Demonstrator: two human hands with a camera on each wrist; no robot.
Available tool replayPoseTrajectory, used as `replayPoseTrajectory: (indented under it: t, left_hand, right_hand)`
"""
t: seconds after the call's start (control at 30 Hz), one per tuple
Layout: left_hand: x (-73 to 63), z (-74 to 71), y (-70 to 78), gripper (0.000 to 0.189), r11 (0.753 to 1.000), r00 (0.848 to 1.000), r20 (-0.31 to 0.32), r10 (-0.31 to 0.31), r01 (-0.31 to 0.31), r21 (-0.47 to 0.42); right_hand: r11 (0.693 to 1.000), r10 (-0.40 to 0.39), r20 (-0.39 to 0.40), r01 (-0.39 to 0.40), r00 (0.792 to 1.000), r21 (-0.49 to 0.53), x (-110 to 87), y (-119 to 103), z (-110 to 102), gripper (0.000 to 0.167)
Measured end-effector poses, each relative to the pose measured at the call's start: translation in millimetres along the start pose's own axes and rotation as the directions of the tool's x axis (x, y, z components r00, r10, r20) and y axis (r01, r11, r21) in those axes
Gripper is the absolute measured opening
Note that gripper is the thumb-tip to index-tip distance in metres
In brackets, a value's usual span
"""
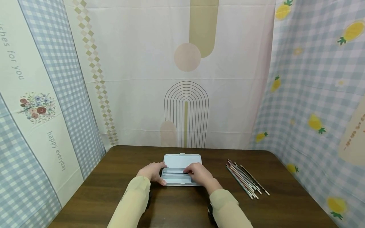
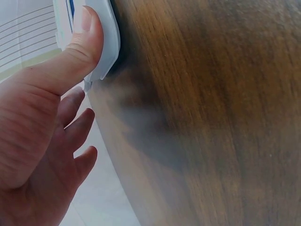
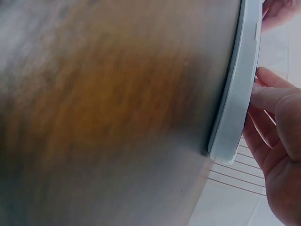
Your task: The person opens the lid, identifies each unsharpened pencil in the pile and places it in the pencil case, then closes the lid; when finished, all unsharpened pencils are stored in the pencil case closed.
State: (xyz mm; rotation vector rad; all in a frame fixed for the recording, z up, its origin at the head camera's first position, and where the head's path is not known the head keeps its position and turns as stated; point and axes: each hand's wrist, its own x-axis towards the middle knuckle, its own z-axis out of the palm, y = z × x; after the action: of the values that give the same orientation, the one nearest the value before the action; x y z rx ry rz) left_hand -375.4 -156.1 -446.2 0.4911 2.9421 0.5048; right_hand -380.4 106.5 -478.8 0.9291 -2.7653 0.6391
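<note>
A pale blue pencil case (image 1: 182, 161) lies on the table with its lid folded back. A thin dark pencil (image 1: 174, 173) lies lengthwise in its tray. My left hand (image 1: 152, 172) holds the case's left end, thumb at the near corner and fingers toward the back; in the left wrist view the thumb lies on the case (image 2: 110, 42) while several fingers hang free. Over the tray's right part, my right hand (image 1: 199, 173) pinches the dark pencil's right end. In the right wrist view the case's side wall (image 3: 235, 99) hides what these fingertips touch.
To the right of the case, several pencils (image 1: 245, 179) lie in a loose slanted bundle on the dark wooden table (image 1: 176, 209). A patterned cloth (image 1: 137, 79) hangs behind the table's far edge, with checked cloths on both sides.
</note>
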Motion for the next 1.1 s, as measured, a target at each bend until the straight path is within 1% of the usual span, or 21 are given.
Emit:
replayPoseTrajectory:
  t: [0.2, 0.43, 0.87, 1.1]
  left_hand:
    - [2.0, 0.4, -0.6, 0.083, 1.0, 1.0, -0.001, -0.01, 0.01, -0.002]
    - [3.5, -0.5, 0.9, 0.084, 1.0, 1.0, 0.004, -0.022, 0.022, -0.006]
    - [1.7, -2.1, 6.4, 0.083, 0.999, 1.0, 0.004, -0.026, 0.026, -0.019]
    - [2.5, -1.9, 6.6, 0.083, 0.998, 0.999, 0.013, -0.047, 0.047, -0.03]
  right_hand:
    - [1.0, 0.009, 0.011, -0.009, 1.0, 0.009, 0.5, 0.7, -2.0, 0.018]
    - [1.0, -0.011, 0.009, 0.011, 1.0, 0.001, 1.3, 1.9, -3.7, 0.019]
    - [0.999, 0.02, 0.036, -0.02, 0.999, 0.025, 3.6, 5.4, -4.6, 0.019]
    - [0.999, 0.024, 0.043, -0.025, 0.999, 0.033, 3.4, 5.0, -5.1, 0.019]
